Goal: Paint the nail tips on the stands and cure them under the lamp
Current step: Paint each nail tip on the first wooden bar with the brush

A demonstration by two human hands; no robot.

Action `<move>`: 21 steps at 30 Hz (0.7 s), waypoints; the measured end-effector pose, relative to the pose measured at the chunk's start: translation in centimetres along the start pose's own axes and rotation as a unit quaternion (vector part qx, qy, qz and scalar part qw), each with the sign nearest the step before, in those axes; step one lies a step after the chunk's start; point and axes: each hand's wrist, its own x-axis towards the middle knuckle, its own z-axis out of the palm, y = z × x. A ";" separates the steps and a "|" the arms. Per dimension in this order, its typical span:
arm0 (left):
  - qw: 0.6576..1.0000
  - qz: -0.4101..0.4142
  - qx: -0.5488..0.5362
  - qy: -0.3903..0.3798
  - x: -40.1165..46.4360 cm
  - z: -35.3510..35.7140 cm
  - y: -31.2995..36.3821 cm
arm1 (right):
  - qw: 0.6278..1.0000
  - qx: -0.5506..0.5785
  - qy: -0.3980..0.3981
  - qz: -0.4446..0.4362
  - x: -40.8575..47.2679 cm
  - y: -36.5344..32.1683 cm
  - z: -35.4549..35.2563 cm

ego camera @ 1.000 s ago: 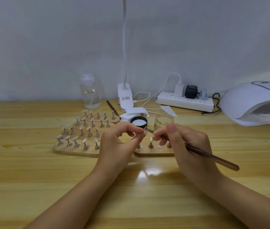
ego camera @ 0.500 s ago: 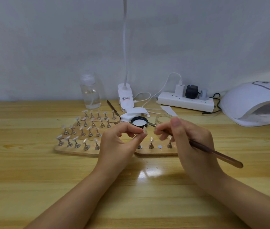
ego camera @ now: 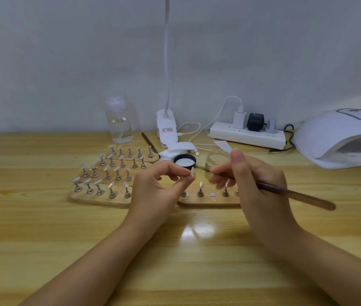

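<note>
Left hand (ego camera: 157,191) pinches a small pale nail tip (ego camera: 193,172) just above the near wooden stand board (ego camera: 208,200). Right hand (ego camera: 261,188) grips a slim brown brush (ego camera: 294,194), bristles just beside that tip, on the wooden bench (ego camera: 42,228).

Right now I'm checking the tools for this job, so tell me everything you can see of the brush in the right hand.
The brush is slim with a dark brown, wood-like handle, paler toward its rounded rear end, which points right. The right hand grips it pen-style. Its thin dark tip reaches left toward the nail tip pinched by the left hand; whether they touch is unclear. It is held above the table.
</note>
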 end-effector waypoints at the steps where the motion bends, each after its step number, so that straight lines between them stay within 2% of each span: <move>1: 1.000 0.002 0.001 -0.002 0.0 0.0 0.0 | 1.000 -0.008 -0.006 0.003 0.1 0.0 0.0; 4: 1.000 0.005 -0.002 0.000 0.0 0.0 0.2 | 0.999 0.022 -0.009 0.043 0.0 -0.1 0.0; 8: 1.000 0.006 -0.003 -0.002 -0.1 -0.1 0.3 | 1.000 0.002 -0.004 0.018 0.1 -0.1 0.0; 11: 1.000 0.000 -0.005 0.000 -0.1 -0.2 0.4 | 0.998 0.024 -0.003 0.057 0.1 -0.2 0.0; 15: 1.000 0.001 -0.001 -0.001 0.0 -0.1 0.3 | 1.000 -0.001 0.000 0.031 0.1 -0.3 0.0; 19: 1.000 -0.001 -0.003 0.001 0.0 -0.1 0.3 | 0.998 0.026 0.003 0.063 0.2 -0.2 -0.1; 21: 1.000 0.000 0.000 -0.003 -0.1 -0.1 0.3 | 0.999 0.022 0.012 0.046 0.2 -0.2 -0.2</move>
